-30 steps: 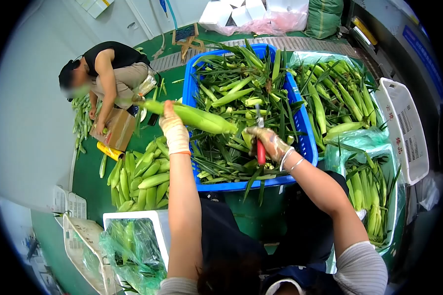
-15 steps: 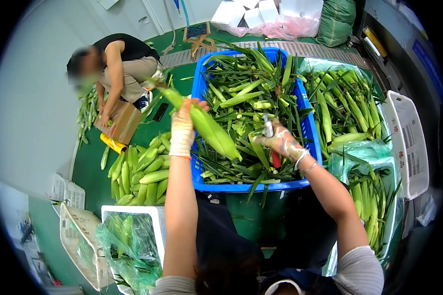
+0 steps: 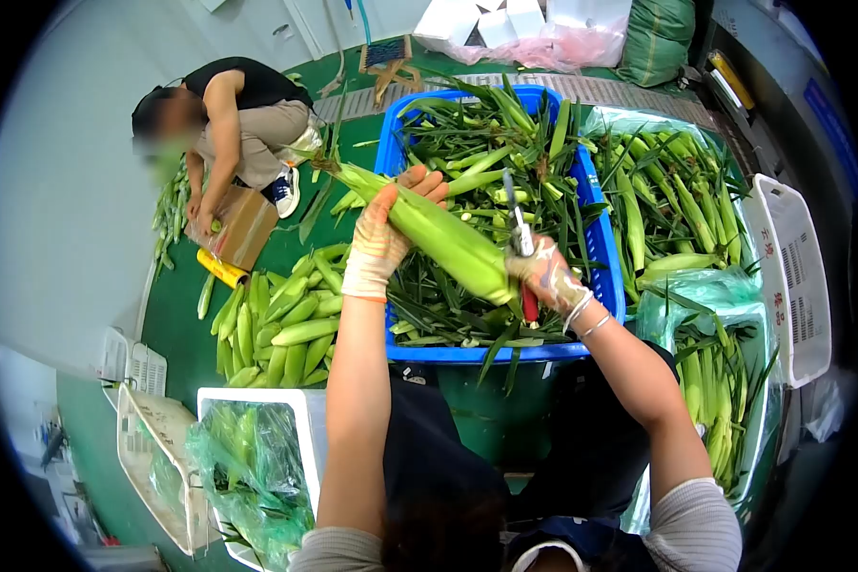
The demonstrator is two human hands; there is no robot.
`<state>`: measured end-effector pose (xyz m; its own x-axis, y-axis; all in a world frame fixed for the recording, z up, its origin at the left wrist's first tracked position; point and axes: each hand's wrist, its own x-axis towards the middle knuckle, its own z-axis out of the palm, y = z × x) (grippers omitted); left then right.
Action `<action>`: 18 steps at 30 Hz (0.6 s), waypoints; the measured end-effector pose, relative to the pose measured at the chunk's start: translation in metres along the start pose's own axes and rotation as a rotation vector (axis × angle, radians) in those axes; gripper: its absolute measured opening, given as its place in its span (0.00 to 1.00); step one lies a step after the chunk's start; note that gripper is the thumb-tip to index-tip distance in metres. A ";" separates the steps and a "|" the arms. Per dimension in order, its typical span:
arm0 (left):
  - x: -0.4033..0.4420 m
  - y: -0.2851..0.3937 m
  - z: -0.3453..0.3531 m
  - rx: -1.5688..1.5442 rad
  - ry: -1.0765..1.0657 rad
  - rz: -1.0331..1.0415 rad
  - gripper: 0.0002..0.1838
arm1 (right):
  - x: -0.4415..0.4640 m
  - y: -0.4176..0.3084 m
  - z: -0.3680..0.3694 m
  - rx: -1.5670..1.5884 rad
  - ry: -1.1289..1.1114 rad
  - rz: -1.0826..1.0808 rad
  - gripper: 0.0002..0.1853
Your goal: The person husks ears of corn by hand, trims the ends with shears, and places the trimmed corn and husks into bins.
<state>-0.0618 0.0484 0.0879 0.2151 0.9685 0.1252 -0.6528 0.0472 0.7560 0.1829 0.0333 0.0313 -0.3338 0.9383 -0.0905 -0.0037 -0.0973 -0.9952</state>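
My left hand [image 3: 379, 238], in a pale glove with orange fingertips, is closed around an ear of corn [image 3: 453, 240] in its green husk. The ear slants over the blue basket, its leafy tip at upper left and its thick end at lower right. In my gloved right hand [image 3: 550, 272] is a pair of pruning shears [image 3: 521, 229], metal blades pointing up and a red handle below. My right fingers are at the ear's thick end and seem to touch it. Beneath both hands, the blue basket [image 3: 486, 360] holds cut husks and leaves [image 3: 439, 296].
Husked-green ears lie in a pile [image 3: 286, 319] on the floor at left. Unworked leafy corn [image 3: 672, 191] fills lined boxes at right. A white foam box [image 3: 310, 429] stands near my left arm. Another person [image 3: 234, 124] crouches by a cardboard box [image 3: 243, 224].
My left hand has carried the ear right, bringing its thick end to my right hand. The shears' blades now point more upright and show more fully.
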 end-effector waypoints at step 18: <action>0.007 -0.013 -0.007 -0.046 -0.003 0.158 0.30 | 0.019 -0.021 -0.025 -0.807 0.414 -0.042 0.24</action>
<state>-0.0569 0.0557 0.0748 0.1088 0.9641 0.2423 -0.7115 -0.0947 0.6963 0.2003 0.0617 0.0499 0.0176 0.9952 0.0960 0.7051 0.0557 -0.7069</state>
